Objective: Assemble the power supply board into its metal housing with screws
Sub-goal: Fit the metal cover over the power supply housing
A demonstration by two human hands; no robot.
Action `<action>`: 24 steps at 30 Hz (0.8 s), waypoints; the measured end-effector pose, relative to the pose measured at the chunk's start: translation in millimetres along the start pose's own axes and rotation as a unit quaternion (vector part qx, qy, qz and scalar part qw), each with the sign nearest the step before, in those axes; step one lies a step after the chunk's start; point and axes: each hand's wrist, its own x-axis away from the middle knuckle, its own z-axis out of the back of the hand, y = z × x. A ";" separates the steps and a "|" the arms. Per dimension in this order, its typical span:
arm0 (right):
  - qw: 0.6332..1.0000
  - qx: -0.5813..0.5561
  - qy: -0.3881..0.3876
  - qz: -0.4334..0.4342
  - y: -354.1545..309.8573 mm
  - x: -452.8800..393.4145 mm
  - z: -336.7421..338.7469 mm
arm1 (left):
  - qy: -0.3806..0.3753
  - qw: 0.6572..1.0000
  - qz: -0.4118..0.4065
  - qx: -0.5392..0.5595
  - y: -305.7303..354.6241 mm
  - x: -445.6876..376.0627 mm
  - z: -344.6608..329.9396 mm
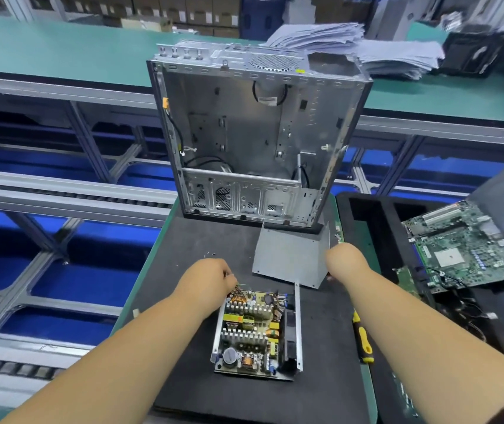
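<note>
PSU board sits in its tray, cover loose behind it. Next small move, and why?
Probably draw the cover back over the board. The right hand is already at the cover's right edge, the left hand is at the board's far end near its wires, and the board lies uncovered in its tray. The screwdriver lies untouched, so screws come later.

The power supply board [252,330] lies near on the mat [201,390]; cover [290,258] just beyond it, computer case [253,139] far, screwdriver [364,339] right, motherboard [465,246] far right.
</note>
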 end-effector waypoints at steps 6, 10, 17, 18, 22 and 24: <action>0.987 -0.154 -0.013 -0.043 -5.2 15.2 22.2 | 0.003 0.989 0.024 0.147 15.6 -10.3 16.3; 0.989 -0.146 0.008 0.019 -16.6 39.0 44.9 | -0.004 0.954 0.040 0.296 43.2 -13.3 42.1; 0.974 -0.057 0.070 0.208 -31.9 93.4 74.8 | 0.028 0.989 0.019 0.147 64.1 -4.5 66.3; 0.970 -0.064 0.071 0.225 -35.2 99.8 79.6 | 0.023 0.984 0.025 0.174 63.4 -2.5 68.3; 0.946 -0.250 0.038 0.203 -41.9 107.3 100.7 | -0.013 0.924 0.103 0.368 56.7 3.8 69.5; 0.935 -0.294 0.063 0.190 -36.7 103.5 108.0 | -0.035 0.848 0.158 0.506 57.0 10.5 62.5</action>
